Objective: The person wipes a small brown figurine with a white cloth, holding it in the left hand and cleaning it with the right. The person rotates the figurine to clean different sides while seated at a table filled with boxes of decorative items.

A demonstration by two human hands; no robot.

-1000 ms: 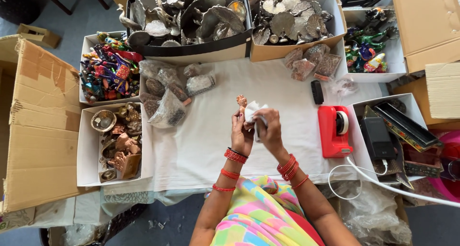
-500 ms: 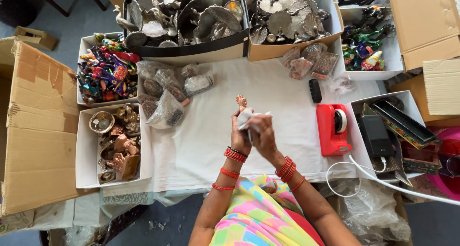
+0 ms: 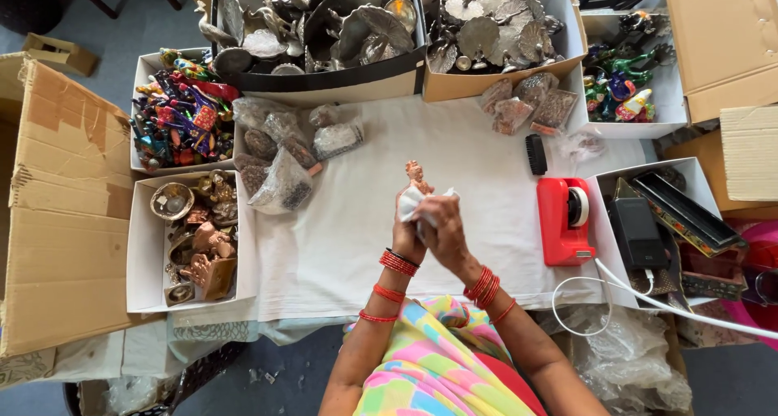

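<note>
At the frame's centre, the left hand (image 3: 408, 231) grips a small copper figurine (image 3: 418, 175) (its head pokes above the fingers), while the right hand (image 3: 442, 230) presses a white cloth (image 3: 411, 200) against it; beyond, the white worktop (image 3: 454, 149).

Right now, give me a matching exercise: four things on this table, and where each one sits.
Things:
1. copper figurine
2. red tape dispenser
3. box of painted figures
4. black brush

Places:
A. far left of the white cloth
B. held between both hands with a white cloth
C. right of the hands
D. just beyond the tape dispenser

Pairs: 1-B, 2-C, 3-A, 4-D
</note>
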